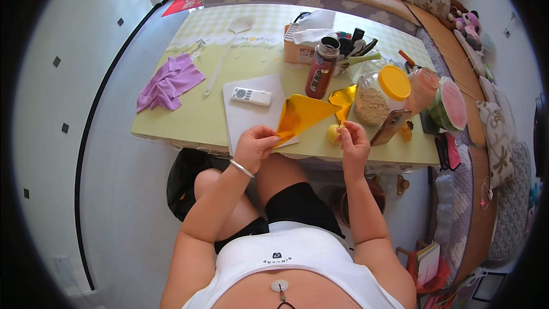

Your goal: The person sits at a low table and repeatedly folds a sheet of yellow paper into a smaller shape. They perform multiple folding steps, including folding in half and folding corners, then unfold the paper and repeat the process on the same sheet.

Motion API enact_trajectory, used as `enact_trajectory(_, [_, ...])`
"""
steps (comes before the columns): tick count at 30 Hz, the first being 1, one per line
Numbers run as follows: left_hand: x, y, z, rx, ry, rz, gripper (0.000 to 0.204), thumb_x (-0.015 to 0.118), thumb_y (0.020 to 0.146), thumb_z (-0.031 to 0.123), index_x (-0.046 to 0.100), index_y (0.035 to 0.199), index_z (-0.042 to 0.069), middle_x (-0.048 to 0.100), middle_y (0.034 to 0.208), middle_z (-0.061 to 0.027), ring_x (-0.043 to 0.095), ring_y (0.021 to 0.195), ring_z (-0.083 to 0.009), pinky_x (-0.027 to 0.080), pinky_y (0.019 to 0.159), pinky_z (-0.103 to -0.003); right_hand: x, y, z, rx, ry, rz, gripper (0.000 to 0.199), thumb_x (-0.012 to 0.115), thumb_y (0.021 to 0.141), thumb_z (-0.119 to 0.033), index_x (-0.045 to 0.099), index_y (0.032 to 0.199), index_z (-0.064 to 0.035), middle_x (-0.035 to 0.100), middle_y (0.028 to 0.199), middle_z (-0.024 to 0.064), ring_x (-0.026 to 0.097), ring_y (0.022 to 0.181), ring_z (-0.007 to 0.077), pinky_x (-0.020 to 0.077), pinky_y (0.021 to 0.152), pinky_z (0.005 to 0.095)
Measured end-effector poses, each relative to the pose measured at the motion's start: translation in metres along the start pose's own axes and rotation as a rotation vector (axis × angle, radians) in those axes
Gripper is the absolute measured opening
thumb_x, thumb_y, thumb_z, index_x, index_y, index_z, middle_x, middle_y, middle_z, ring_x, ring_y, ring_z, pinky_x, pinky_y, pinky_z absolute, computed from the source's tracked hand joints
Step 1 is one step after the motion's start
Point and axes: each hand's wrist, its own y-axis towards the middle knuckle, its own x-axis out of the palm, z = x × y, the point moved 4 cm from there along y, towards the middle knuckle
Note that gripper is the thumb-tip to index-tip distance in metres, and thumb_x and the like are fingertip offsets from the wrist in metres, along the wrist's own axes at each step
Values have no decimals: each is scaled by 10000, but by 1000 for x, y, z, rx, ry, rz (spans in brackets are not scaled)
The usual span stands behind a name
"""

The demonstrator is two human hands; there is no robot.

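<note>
A shiny gold paper sheet, folded to a point at its right end, is pinched at its lower left corner by my left hand. My right hand is closed with thumb and fingertips together, beside a small round yellow thing. What those fingertips hold is too small to make out. Just above them a second gold paper piece lies on the table. Under the first sheet's left side are white paper sheets, with a white remote control on top.
On the table stand a dark red flask, a yellow-lidded jar, a leaning phone and a cut watermelon. A tissue box is farther back. A purple cloth and a white fly swatter lie left.
</note>
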Motion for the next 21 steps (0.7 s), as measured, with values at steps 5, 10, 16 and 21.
enact_trajectory(5, [36, 24, -27, -91, -64, -33, 107, 720, 864, -7, 626, 900, 29, 604, 694, -29, 481, 469, -83, 303, 417, -227, -19, 9, 16, -270, -754, 52, 618, 797, 802, -204, 546, 1334, -15, 580, 1254, 173, 567, 1156, 352, 475, 983, 438])
enact_trajectory(10, [42, 42, -58, -181, -6, -48, 101, 701, 884, 14, 613, 900, 62, 642, 744, -47, 523, 496, -97, 343, 430, -227, -16, 7, 32, -249, -789, -24, 611, 814, 760, -221, 565, 1274, -3, 592, 1199, 199, 568, 1136, 390, 477, 975, 444])
enact_trajectory(16, [69, 65, -79, -254, 31, 4, 120, 706, 889, 40, 605, 948, 68, 654, 765, -52, 601, 551, -124, 475, 492, -257, -39, -11, 24, -276, -726, 23, 575, 818, 734, -186, 577, 1228, -20, 593, 1160, 189, 583, 1097, 385, 485, 949, 438])
enact_trajectory(21, [107, 84, -103, -306, -45, 22, 104, 694, 908, 69, 599, 947, 86, 667, 789, -46, 673, 633, -154, 566, 582, -292, -90, -37, -3, -370, -647, 199, 582, 818, 730, -114, 578, 1252, -20, 588, 1162, 166, 596, 1067, 342, 493, 930, 404])
